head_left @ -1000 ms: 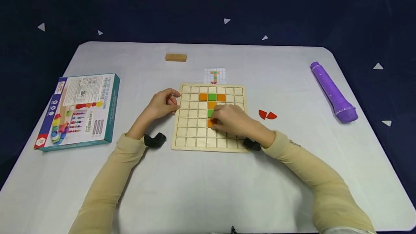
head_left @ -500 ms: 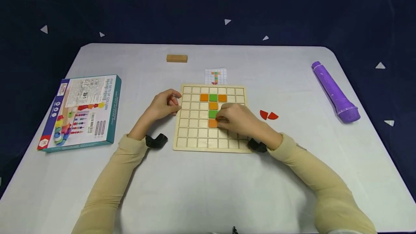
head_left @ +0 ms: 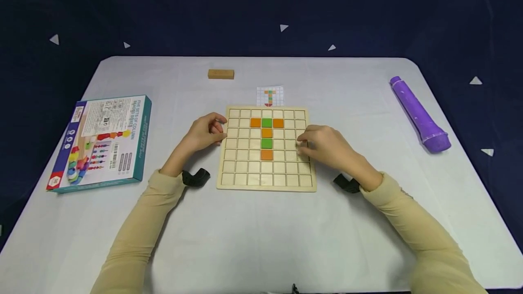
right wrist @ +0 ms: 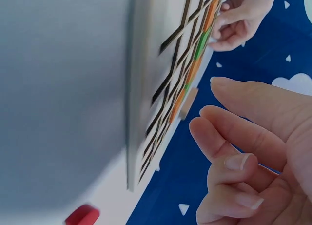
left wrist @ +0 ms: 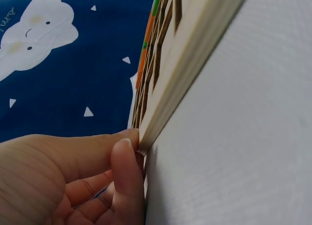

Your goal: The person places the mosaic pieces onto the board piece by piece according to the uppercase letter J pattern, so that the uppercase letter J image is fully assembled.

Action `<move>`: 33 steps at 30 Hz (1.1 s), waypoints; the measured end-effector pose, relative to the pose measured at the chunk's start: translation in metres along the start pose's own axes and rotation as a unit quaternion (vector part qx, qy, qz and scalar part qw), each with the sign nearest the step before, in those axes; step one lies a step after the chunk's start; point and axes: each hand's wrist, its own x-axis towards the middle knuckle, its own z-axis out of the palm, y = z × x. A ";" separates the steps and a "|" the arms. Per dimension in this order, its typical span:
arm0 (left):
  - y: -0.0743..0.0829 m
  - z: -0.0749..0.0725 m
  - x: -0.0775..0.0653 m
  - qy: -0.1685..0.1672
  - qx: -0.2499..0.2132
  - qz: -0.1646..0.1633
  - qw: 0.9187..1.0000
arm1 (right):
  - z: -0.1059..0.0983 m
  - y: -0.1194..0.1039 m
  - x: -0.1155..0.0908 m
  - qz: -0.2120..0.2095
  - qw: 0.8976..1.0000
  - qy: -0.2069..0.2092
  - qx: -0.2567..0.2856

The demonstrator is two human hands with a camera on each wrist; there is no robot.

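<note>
A light wooden grid board (head_left: 241, 154) lies mid-table. Orange and green square tiles (head_left: 267, 143) sit in its cells in a T shape. My left hand (head_left: 201, 132) rests at the board's left edge, index finger and thumb tips touching the side, as the left wrist view also shows. Over the board's right edge hovers my right hand (head_left: 327, 145), fingers loosely bent. In the right wrist view its thumb and fingers (right wrist: 234, 100) are apart with nothing between them. A red piece (right wrist: 83, 215) shows low in that view; in the head view the right hand hides that area.
A small printed pattern card (head_left: 270, 95) lies just behind the board. Further back is a wooden block (head_left: 221, 74). A boxed toy set (head_left: 102, 142) lies at the left, a purple microphone-shaped object (head_left: 420, 115) at the right.
My right hand has moved right, from the lowest orange tile to the board's right edge, uncovering that tile. The red pieces are now hidden in the head view. My left hand stays put.
</note>
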 end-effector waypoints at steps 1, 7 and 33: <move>0.000 0.000 0.000 0.001 0.000 -0.001 1.000 | -0.001 0.002 -0.001 0.006 1.000 0.000 -0.001; 0.001 0.001 0.000 -0.001 0.001 -0.001 1.000 | -0.004 0.016 -0.012 0.035 0.999 0.007 -0.009; 0.002 0.000 -0.001 0.001 -0.002 -0.002 1.000 | -0.009 0.054 -0.038 0.086 0.995 0.009 -0.040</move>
